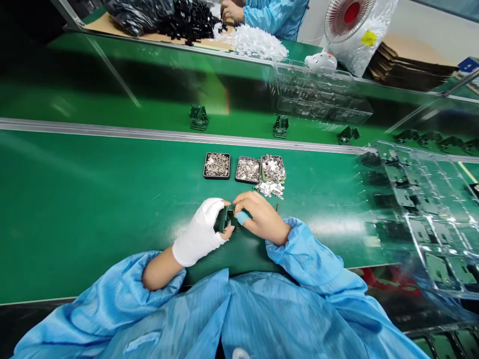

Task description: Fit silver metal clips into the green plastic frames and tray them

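Observation:
My left hand (202,232), in a white fingerless glove, is closed around a small dark green plastic part (226,219), gripping it between thumb and fingertips. My right hand (260,217) is bare, with a blue wrap on one finger, and its fingertips are pinched together at the part's right side. Whether they hold a small piece there is hidden. Just beyond my hands stand a left square tray (204,172), a middle tray (237,178) and a right tray (284,174), filled with small silvery metal pieces. A loose heap of metal strips (271,188) lies before the right one.
Behind a metal rail (149,136), several green parts (280,126) stand on a green strip. Clear compartment trays (430,214) with parts are at right. Across the clear barrier, a co-worker's hand (232,10) is near black and white piles (258,42); a fan (348,17) stands there.

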{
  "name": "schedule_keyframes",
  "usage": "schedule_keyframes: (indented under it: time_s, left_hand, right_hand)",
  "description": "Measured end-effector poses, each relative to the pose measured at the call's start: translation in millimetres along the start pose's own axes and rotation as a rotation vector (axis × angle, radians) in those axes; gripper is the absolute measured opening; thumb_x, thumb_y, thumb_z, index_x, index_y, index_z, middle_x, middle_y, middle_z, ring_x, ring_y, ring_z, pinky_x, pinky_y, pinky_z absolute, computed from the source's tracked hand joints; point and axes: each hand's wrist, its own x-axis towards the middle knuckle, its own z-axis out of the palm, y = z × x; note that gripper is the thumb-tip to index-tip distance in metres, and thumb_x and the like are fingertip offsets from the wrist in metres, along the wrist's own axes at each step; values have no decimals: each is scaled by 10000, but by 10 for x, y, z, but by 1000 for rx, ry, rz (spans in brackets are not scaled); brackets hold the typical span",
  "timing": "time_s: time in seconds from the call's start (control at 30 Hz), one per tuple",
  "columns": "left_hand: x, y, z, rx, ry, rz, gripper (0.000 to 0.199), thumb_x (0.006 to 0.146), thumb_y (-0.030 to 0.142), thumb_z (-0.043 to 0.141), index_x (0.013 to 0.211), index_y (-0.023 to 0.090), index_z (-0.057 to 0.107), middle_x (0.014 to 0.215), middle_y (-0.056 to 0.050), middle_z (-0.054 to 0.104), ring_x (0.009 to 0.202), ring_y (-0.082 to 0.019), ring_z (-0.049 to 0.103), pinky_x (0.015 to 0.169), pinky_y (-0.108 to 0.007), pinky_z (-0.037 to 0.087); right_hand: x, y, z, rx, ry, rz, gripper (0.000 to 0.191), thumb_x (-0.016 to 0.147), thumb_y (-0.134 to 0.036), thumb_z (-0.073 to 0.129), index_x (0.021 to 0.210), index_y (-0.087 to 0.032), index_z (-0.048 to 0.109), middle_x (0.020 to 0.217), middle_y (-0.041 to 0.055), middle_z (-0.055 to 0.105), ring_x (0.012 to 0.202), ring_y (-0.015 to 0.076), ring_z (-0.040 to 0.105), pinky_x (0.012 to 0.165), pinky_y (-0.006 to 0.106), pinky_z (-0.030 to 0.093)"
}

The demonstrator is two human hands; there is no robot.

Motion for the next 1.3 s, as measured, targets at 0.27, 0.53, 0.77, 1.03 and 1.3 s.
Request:
schedule_keyframes:
  time_s: [0.27, 0.53, 0.77, 1.03, 1.3]
  left_hand:
    - [3, -5, 10, 139, 13, 56, 363, 812, 380, 534, 1072, 127, 521, 1003, -130, 582, 937, -272, 569, 816, -408, 498]
    - [-27, -17, 37, 242, -3, 77, 362, 799, 339, 538, 1084, 115, 530, 1015, -148, 594, 933, -289, 581, 803, -413, 501]
    - [-22, 3, -4, 160, -51, 35, 373, 799, 359, 544, 1092, 131, 514, 1026, -142, 586, 956, -289, 578, 818, -419, 496]
    - [62, 22, -107, -230, -220, -149, 531, 784, 514, 534, 1165, 157, 438, 1067, -93, 585, 953, -235, 590, 820, -349, 490]
    - [165, 53, -179, 43, -291, -182, 149, 853, 240, 436, 770, 179, 544, 773, -32, 593, 743, -186, 547, 672, -299, 415]
  right_hand:
    - [-29, 38, 51, -137, -30, -49, 234, 734, -19, 440, 889, -179, 514, 1022, 106, 584, 988, 229, 512, 891, 400, 422]
    - [-19, 61, 52, -153, -60, -106, 319, 677, 21, 412, 911, -187, 471, 1002, 98, 549, 982, 218, 488, 901, 372, 438]
    - [-26, 26, 51, -79, -64, -18, 195, 762, -29, 441, 878, -174, 501, 1013, 108, 575, 969, 211, 520, 883, 350, 449]
    - [0, -82, 14, 10, -30, 257, 154, 783, -72, 506, 855, -194, 565, 874, 15, 648, 834, 156, 589, 767, 258, 441]
    - [13, -235, 81, -325, -208, 191, 193, 794, -97, 503, 949, -179, 582, 931, 45, 657, 872, 203, 542, 743, 296, 413]
